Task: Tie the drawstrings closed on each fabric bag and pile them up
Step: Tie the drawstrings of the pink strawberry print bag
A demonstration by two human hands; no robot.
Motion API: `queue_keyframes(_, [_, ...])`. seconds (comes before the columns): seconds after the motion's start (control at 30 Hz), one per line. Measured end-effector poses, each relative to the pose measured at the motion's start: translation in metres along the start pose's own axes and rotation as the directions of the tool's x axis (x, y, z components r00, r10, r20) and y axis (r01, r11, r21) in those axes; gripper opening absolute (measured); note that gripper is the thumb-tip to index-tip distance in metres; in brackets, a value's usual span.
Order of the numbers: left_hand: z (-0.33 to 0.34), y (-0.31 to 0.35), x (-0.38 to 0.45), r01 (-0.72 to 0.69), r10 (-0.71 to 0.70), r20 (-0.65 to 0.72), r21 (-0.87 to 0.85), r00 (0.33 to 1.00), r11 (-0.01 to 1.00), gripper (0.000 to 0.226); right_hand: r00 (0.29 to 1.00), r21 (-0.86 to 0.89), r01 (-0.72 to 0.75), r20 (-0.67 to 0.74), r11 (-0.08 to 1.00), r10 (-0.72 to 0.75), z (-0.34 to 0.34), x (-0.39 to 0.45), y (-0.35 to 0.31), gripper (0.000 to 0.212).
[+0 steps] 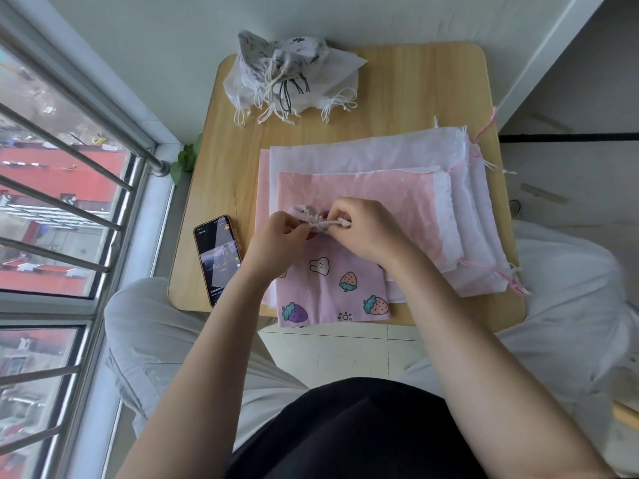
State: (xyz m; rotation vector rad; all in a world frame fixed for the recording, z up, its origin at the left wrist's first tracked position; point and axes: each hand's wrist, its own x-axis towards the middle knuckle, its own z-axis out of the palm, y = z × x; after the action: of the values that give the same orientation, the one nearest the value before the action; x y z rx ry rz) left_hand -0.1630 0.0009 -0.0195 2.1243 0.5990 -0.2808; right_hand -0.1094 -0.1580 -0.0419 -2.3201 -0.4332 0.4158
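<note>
The pink printed bag lies at the near edge of the wooden table, its bottom hem hanging just past that edge. The fabric carries strawberries, a rabbit and a small sun. Its far end, the mouth, is gathered into a tight pucker between both hands.

The left hand has its fingers curled, pinching the white drawstring at the left of the pucker. The right hand pinches the same drawstring with thumb and forefinger at the right; a knotted cord end shows beside its fingertips. Both hands cover most of the gathered mouth, so the knot itself cannot be made out.

The printed bag rests on a stack of flat bags, pink and translucent white, spread across the right half of the table. Pink cords trail from the stack at the right edge.

At the far left corner of the table sits a pile of tied bags, white and grey-patterned, with white and black cords hanging toward the near side.

A phone lies screen up at the near left, just beside the left wrist. A barred window runs along the left.
</note>
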Motion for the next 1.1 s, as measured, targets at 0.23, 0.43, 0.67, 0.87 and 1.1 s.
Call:
queue_keyframes(0.23, [-0.001, -0.008, 0.0, -0.103, 0.098, 0.068, 0.083, 0.993, 0.991, 0.021, 0.999, 0.121, -0.031, 0.029, 0.992, 0.028, -0.004, -0.003, 0.0, 0.008])
queue_keyframes(0.43, [0.005, -0.013, 0.001, -0.203, 0.205, 0.016, 0.223, 0.979, 0.953, 0.019, 0.992, 0.094, -0.096, -0.066, 0.991, 0.103, 0.004, -0.004, 0.002, 0.014])
queue_keyframes(0.67, [0.009, -0.002, -0.002, -0.466, 0.464, -0.06, -0.014, 0.884, 0.885, 0.008, 0.994, 0.011, -0.093, -0.056, 0.996, 0.094, -0.002, -0.001, -0.003, 0.014])
queue_keyframes(0.87, [0.019, 0.01, -0.003, -0.32, 0.337, 0.026, -0.257, 0.941, 0.912, 0.018, 0.994, -0.034, -0.1, -0.053, 0.994, 0.098, -0.003, -0.001, -0.003, 0.01])
queue_keyframes(1.1, [0.029, 0.003, 0.015, -0.268, 0.262, -0.137, -0.027, 0.955, 0.963, 0.011, 0.992, -0.071, -0.055, 0.108, 0.996, 0.062, -0.017, -0.004, -0.006, 0.037])
